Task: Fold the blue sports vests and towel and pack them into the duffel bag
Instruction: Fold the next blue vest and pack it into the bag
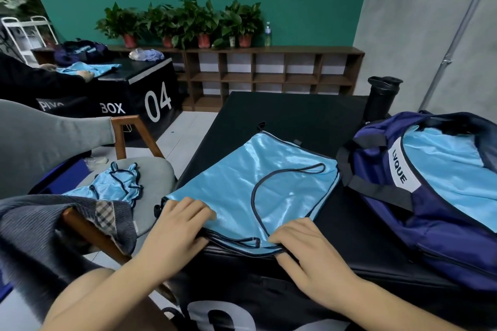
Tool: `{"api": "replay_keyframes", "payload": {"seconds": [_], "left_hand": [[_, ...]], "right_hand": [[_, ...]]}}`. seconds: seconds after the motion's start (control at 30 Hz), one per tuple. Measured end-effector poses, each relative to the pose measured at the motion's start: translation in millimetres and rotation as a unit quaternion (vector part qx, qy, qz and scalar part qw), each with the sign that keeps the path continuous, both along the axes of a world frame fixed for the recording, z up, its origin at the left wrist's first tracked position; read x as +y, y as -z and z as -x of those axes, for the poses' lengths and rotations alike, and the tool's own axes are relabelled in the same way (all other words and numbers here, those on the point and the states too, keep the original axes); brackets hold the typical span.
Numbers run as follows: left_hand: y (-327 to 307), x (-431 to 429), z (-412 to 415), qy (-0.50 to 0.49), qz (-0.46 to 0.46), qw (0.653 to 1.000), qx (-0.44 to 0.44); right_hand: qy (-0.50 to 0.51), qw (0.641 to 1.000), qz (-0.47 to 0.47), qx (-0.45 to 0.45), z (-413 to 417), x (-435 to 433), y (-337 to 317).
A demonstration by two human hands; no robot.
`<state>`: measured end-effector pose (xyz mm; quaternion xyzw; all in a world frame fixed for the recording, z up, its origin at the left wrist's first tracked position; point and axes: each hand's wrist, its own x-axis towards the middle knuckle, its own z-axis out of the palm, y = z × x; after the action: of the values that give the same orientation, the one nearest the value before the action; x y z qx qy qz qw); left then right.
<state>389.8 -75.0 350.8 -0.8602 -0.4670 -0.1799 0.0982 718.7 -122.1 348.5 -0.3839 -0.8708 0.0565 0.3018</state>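
Observation:
A shiny light-blue sports vest (242, 183) with dark trim lies flat on a black box top (290, 113). My left hand (180, 226) rests on its near left corner, fingers curled at the hem. My right hand (301, 242) grips the near hem, thumb tucked under the edge. Right of the vest stands a navy duffel bag (430, 223), open, with light-blue fabric (451, 169) lying inside. Another crumpled blue vest (115, 185) sits on a grey chair seat (153, 172) to the left. I see no towel that I can name for sure.
A grey striped cloth (53, 220) hangs over the chair's wooden arm. A black bottle (382, 97) stands behind the bag. Far left, another person folds a blue vest on a second black box (134, 88). Potted plants (188, 21) top a wooden shelf.

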Motion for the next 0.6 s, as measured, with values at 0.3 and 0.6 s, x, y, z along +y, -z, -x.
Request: {"api": "replay_keyframes", "payload": {"seconds": [0.3, 0.6], "left_hand": [[-15.3, 0.2, 27.7, 0.005, 0.035, 0.999, -0.035], [-16.4, 7.0, 53.7, -0.001, 0.006, 1.000, 0.019]], "right_hand": [[0.044, 0.997, 0.055, 0.012, -16.6, -6.2, 1.4], [0.059, 0.996, 0.069, -0.005, -42.2, -12.5, -1.7]]}}
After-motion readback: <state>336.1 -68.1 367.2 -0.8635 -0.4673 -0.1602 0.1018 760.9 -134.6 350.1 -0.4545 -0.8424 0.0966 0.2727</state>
